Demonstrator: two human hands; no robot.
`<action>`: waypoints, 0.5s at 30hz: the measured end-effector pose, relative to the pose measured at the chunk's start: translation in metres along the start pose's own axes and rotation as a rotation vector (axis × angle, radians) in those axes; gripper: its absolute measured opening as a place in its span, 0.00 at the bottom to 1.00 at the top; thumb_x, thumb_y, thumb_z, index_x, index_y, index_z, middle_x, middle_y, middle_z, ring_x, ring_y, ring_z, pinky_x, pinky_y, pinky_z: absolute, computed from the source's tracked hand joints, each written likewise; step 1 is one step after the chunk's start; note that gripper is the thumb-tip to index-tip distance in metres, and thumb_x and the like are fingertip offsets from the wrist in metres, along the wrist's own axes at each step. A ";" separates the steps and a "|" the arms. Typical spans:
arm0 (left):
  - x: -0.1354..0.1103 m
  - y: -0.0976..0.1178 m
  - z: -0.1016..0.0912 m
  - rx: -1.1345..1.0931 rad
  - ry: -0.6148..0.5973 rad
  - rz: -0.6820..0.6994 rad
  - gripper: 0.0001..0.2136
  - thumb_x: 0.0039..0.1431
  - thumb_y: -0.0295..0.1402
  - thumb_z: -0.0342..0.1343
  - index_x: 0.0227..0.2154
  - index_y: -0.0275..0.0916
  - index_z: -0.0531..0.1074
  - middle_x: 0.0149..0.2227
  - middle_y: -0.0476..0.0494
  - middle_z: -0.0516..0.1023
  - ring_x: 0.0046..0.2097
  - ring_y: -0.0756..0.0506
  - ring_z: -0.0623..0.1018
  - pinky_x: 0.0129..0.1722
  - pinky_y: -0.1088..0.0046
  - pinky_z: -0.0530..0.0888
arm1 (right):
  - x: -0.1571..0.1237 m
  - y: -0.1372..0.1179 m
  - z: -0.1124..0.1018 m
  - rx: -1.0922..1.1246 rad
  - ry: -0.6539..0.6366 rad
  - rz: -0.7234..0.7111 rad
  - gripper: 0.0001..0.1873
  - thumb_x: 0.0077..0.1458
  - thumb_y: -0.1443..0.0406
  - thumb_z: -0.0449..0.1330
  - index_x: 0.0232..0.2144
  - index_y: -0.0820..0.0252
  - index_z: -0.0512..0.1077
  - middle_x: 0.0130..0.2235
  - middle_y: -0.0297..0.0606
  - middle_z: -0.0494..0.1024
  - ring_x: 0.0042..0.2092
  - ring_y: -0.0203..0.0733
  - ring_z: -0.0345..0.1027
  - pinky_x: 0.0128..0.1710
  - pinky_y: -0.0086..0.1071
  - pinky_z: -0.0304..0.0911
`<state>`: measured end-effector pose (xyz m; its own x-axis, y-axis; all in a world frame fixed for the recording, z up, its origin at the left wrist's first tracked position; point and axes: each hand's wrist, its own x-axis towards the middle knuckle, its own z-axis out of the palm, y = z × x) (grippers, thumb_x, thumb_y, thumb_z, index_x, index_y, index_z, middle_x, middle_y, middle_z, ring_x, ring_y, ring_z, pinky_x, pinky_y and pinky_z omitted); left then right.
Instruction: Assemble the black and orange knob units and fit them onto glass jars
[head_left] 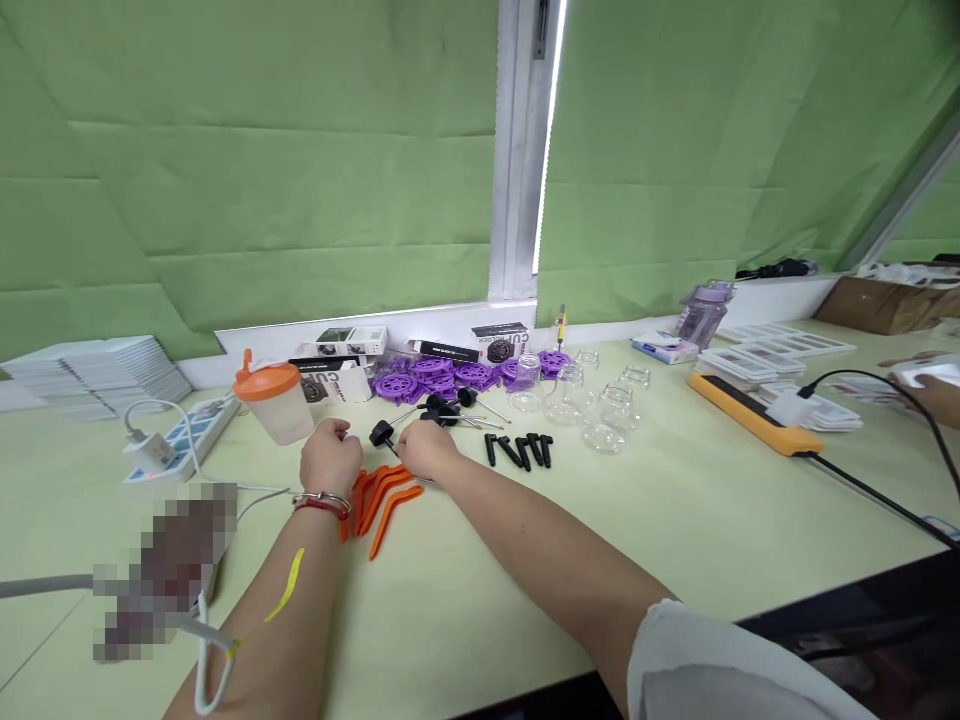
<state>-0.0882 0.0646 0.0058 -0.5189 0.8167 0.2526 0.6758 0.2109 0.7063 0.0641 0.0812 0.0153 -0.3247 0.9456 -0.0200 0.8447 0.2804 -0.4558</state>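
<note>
My left hand (330,457) is curled into a loose fist on the pale green table (675,530), just left of several orange curved plastic arms (386,497). My right hand (424,449) is closed on a thin pin with a black knob (382,433) that points toward the left hand. Whether the left hand holds anything is hidden by its fingers. More black-knobbed pins (450,408) lie just behind the hands. Several short black pegs (519,450) lie to the right of my right hand.
A cup with an orange lid (274,400) stands behind my left hand. Purple gear-like discs (442,376), clear glass jars (592,400) and small boxes (341,355) sit near the wall. A power strip (184,435) lies left, a yellow bar (750,415) with cables right. Another person's hand (926,385) is at far right.
</note>
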 end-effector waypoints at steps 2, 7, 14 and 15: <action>0.004 -0.005 0.004 -0.033 0.018 -0.028 0.14 0.45 0.31 0.55 0.37 0.38 0.73 0.39 0.39 0.78 0.42 0.38 0.76 0.41 0.63 0.71 | 0.007 -0.006 0.005 -0.011 0.002 0.053 0.15 0.53 0.59 0.59 0.39 0.62 0.76 0.41 0.48 0.79 0.42 0.48 0.74 0.35 0.32 0.65; 0.010 -0.012 0.012 -0.131 0.045 -0.079 0.12 0.44 0.30 0.56 0.35 0.37 0.73 0.35 0.40 0.77 0.37 0.41 0.76 0.36 0.66 0.71 | 0.016 -0.010 0.014 -0.026 0.007 0.107 0.15 0.46 0.64 0.63 0.39 0.64 0.76 0.43 0.50 0.78 0.43 0.50 0.74 0.36 0.34 0.68; 0.011 -0.013 0.014 -0.274 0.038 -0.086 0.10 0.41 0.31 0.57 0.30 0.37 0.72 0.31 0.41 0.75 0.33 0.42 0.74 0.34 0.65 0.69 | 0.016 -0.009 0.016 -0.025 0.031 0.111 0.12 0.47 0.68 0.61 0.37 0.63 0.76 0.41 0.50 0.79 0.41 0.49 0.74 0.35 0.35 0.68; 0.011 -0.014 0.015 -0.298 0.034 -0.079 0.09 0.40 0.31 0.57 0.29 0.37 0.71 0.30 0.41 0.75 0.33 0.42 0.73 0.34 0.65 0.69 | 0.016 -0.010 0.016 -0.023 0.034 0.107 0.12 0.47 0.67 0.61 0.37 0.63 0.76 0.41 0.50 0.79 0.41 0.50 0.74 0.35 0.35 0.68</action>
<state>-0.0957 0.0788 -0.0107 -0.5839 0.7847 0.2079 0.4522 0.1018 0.8861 0.0437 0.0905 0.0049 -0.2176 0.9754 -0.0367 0.8835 0.1808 -0.4321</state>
